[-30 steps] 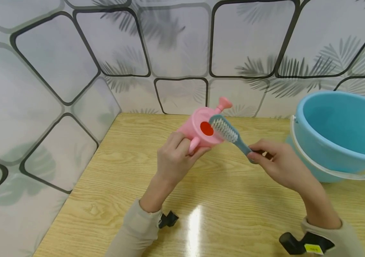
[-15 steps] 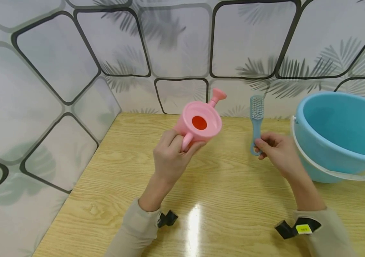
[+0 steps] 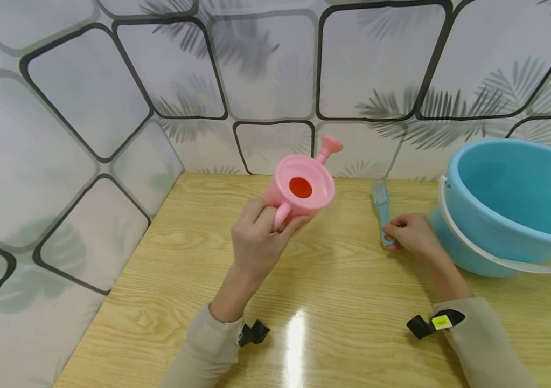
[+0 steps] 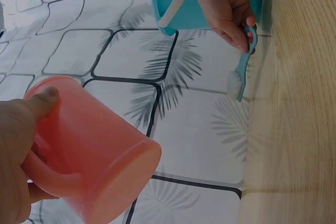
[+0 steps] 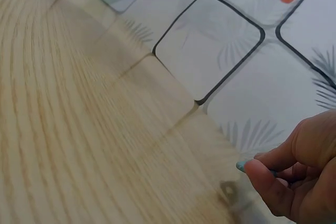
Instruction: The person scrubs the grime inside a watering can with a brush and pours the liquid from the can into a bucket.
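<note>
A pink watering can [image 3: 280,188] with a red-looking opening hangs above the table, tilted so its top faces the head camera. My left hand [image 3: 258,234] grips it, fingers wrapped through and around the handle. To its right, my right hand [image 3: 413,234] pinches the end of a blue scrub brush [image 3: 383,210] between thumb and fingers. White bristles [image 4: 234,83] on the brush face away from the tabletop in the left wrist view. The brush is low over the wood; I cannot tell if it touches. In the right wrist view, the fingers hide most of the brush.
A large light-blue bucket [image 3: 493,215] with a white handle [image 3: 479,250] stands at the right, close beside my right hand. Patterned wall covering [image 3: 275,64] borders the wooden table [image 3: 183,242] behind and on the left.
The brush has moved off the can's top, swung upright to the right, then come down toward the table. The left hand with the can has shifted slightly left and turned.
</note>
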Motion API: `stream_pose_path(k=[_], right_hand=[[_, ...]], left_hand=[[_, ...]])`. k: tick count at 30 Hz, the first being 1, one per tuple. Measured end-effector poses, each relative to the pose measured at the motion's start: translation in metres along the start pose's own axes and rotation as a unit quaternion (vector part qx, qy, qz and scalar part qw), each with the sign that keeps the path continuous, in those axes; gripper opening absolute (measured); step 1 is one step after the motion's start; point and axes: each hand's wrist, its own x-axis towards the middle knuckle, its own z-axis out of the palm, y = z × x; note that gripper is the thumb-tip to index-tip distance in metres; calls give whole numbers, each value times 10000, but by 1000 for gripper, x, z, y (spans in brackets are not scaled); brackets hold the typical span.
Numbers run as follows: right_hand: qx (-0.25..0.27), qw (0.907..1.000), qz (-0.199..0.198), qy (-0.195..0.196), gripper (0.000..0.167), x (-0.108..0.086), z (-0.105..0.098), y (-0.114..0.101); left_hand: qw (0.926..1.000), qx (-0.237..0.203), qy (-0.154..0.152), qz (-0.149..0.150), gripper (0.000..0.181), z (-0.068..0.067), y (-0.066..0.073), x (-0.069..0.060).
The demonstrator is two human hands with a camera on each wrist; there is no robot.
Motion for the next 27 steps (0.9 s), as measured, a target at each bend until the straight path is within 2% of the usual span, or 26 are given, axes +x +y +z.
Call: stream_pose_path(k=[8, 12, 19, 27], right_hand=[[52, 9995, 301, -45, 30, 8, 4, 9], [-32, 9995, 307, 32, 31, 9, 6, 12], [-744, 9966, 84, 333, 29, 7, 12, 11], [-1482, 9846, -344, 864, 28, 7, 24, 12]], left_hand=[[10000, 6, -24, -23, 52, 0, -2, -1], [10000, 14, -7, -46, 53, 0, -3, -2], [10000, 33, -16, -31, 53, 0, -4, -3], [10000, -4, -8, -20, 52, 1, -4, -4]])
